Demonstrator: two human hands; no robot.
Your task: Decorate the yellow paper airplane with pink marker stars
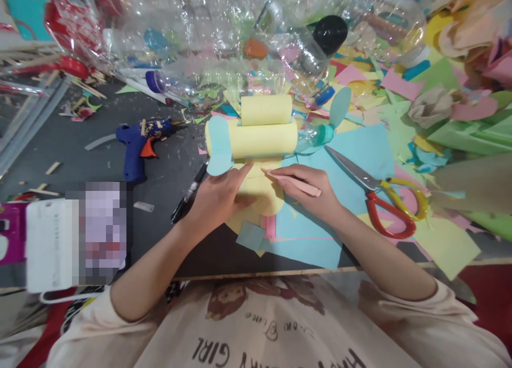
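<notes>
My left hand (221, 193) lies open on a yellow paper piece (264, 189), its index finger pointing to the right. My right hand (307, 191) grips a slim pale-pink pen-like tool (302, 185), whose tip meets the yellow paper; its exact kind is unclear. Just beyond both hands lies a plastic bottle (308, 137) on its side, wrapped in yellow paper (264, 137) with a yellow paper roll (266, 110) on top. Light-blue paper shapes (220, 144) are fixed to it, and a green cap (325, 134) closes its right end. Part of the yellow piece is hidden under my fingers.
Scissors (376, 189) lie spread on blue paper (312, 224) to the right. A blue glue gun (138, 146) and a black marker (190, 192) are on the left. Clear bottles (192, 32) crowd the back; paper scraps (444, 122) cover the right side.
</notes>
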